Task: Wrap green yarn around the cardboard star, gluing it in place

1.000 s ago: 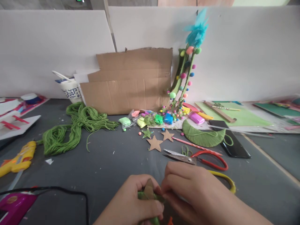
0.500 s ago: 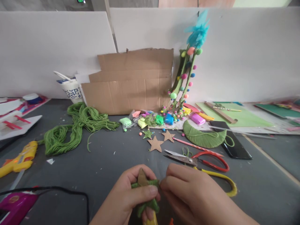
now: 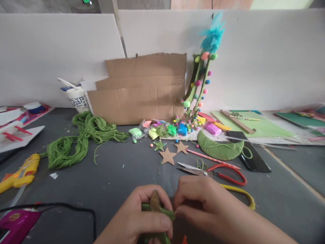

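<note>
A cardboard star (image 3: 154, 202), wrapped in green yarn with one bare brown point upward, is held at the bottom centre. My left hand (image 3: 147, 217) grips it, the thumb across its front and the fingers behind. My right hand (image 3: 198, 200) is closed beside the star's right point, its fingertips pinched close to the tip; what they pinch is too small to make out. Two plain cardboard stars (image 3: 167, 156) and a small green star (image 3: 159, 145) lie beyond the hands.
Scissors (image 3: 218, 173) lie just past my right hand. Green yarn (image 3: 68, 149), a yellow glue gun (image 3: 25, 173) and a magenta tool (image 3: 19, 222) with a black cable are at left. A green crescent (image 3: 220, 147) and phone (image 3: 251, 156) lie right; cardboard (image 3: 137, 101) stands behind.
The star and my left hand have moved slightly down, and the star is tilted differently. My right hand has turned a little, staying by the star's right point. The yellow piece below the star is now out of sight.
</note>
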A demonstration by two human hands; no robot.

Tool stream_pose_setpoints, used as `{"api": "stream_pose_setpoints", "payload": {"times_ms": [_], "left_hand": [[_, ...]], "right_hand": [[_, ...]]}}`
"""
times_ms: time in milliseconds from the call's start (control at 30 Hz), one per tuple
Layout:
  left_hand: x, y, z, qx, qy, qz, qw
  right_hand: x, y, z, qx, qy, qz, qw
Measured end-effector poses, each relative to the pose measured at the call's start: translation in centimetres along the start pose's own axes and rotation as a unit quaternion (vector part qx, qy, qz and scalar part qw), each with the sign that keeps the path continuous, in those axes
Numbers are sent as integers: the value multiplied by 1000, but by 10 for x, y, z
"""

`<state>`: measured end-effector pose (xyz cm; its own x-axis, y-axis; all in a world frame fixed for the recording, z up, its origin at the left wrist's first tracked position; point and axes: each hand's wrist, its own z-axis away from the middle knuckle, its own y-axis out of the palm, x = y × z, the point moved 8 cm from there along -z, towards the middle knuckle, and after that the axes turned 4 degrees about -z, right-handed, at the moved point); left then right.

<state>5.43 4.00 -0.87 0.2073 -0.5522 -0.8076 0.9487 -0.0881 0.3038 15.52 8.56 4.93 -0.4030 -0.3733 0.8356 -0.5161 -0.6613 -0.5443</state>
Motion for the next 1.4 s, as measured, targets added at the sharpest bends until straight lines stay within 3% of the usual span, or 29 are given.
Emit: {"api": "stream_pose_setpoints", "payload": {"times_ms": [167,300,433,700,933,1400], "left_hand": [[0,4,0,36,-9,-107,994],[1,5,-3,16,-11,-195,981],[8,4,-10,-4,-18,-216,976],[1,-10,-11,-79,14,-79,994],[3,-2,-7,-32,11,49,998],[-1,1,-6,-6,6,55,998]], "right_hand": [[1,0,2,18,-2,-1,1000],[12,-3,3,18,-8,48,999],[18,2,3,21,-25,114,993],[17,7,3,-35,-77,174,981],[14,7,4,-16,-57,198,978],[12,7,1,16,6,153,988]]}}
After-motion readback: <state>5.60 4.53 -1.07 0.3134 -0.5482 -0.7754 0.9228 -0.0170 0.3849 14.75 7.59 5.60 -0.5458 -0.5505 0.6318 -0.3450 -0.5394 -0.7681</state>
